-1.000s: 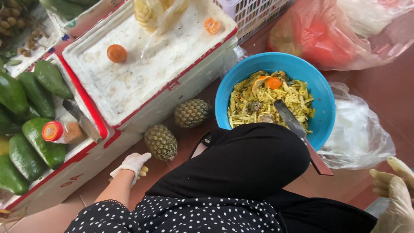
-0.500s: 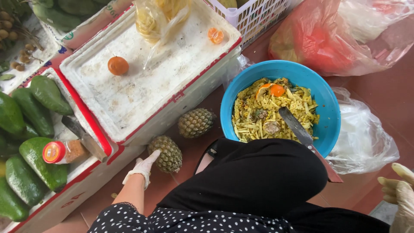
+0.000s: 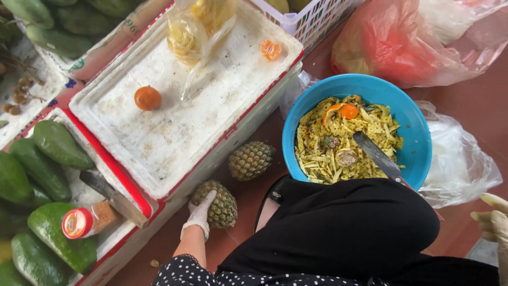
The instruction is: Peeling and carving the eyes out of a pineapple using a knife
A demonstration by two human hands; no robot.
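A reddish-brown tiled floor [image 3: 476,122] carries everything here, and the white foam box lid [image 3: 174,122] with its red edge serves as landmark. Just in front of that lid's near edge lies a pineapple [image 3: 217,204], and the gloved left hand [image 3: 200,214] rests on its left flank, fingers spread over the rind in a loose clasp. A second pineapple [image 3: 251,160] lies just beyond the first, touching the lid's box side. On the lid sit a whole orange fruit [image 3: 147,98], a peeled orange piece [image 3: 270,49] near the far corner, and a clear plastic bag of yellow fruit [image 3: 190,32]. Right of the lid stands a blue bowl [image 3: 413,127] full of yellow peelings, with a long knife [image 3: 377,154] resting blade-down in it. Left of the lid, green mangoes [image 3: 58,145] fill a second foam box, beside a red-capped bottle [image 3: 87,222] and another knife [image 3: 114,198]. The gloved right hand [image 3: 495,222], far right of the lid at the frame edge, holds nothing, fingers loosely curled.
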